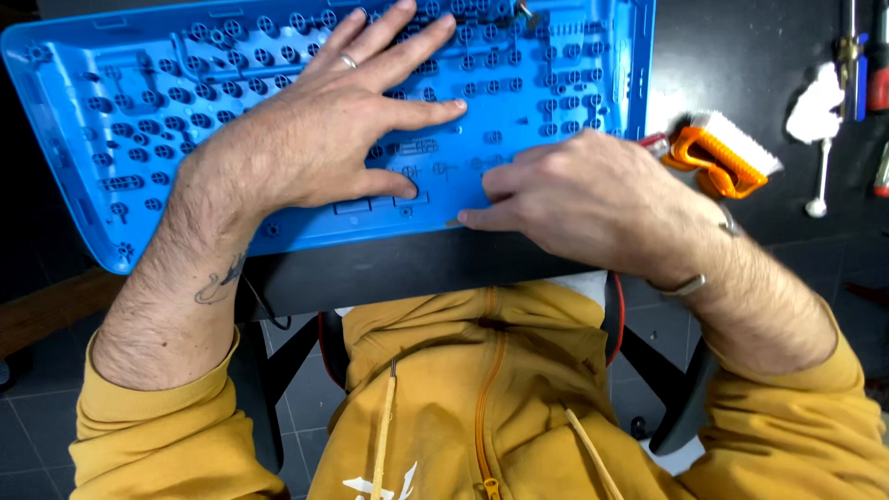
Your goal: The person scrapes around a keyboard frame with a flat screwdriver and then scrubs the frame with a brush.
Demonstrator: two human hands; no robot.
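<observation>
**Blue keyboard shell under both hands at the table edge**

The blue plastic keyboard shell point(519, 102) lies flat on the dark table point(741, 56), inner side up, with rows of round key sockets and ribs exposed. Its near long edge runs close to the table edge in front of the person; its left end overhangs toward the floor side and is tilted slightly in the view.

The left hand point(315, 130) rests palm-down on the middle of the shell. Its grip is apart: fingers spread and extended across the sockets, thumb pressed on the lower rib area. It clamps nothing. A ring shows on one finger.

The right hand point(583, 194) sits at the shell's near edge, right of centre. Its fingers are curled together, with the fingertips point(468, 218) touching the lower rim of the shell. Whether a small part is pinched between them cannot be told.

Other items on the table, all well apart from the hands:
- An orange-handled brush point(727, 153) with white bristles, just beside the shell's right end.
- A white-tipped swab point(817, 116) further right.
- Screwdrivers point(857, 65) at the far right edge of the view.

The person wears a mustard-yellow hooded top point(482, 398), sleeves pushed up.
</observation>
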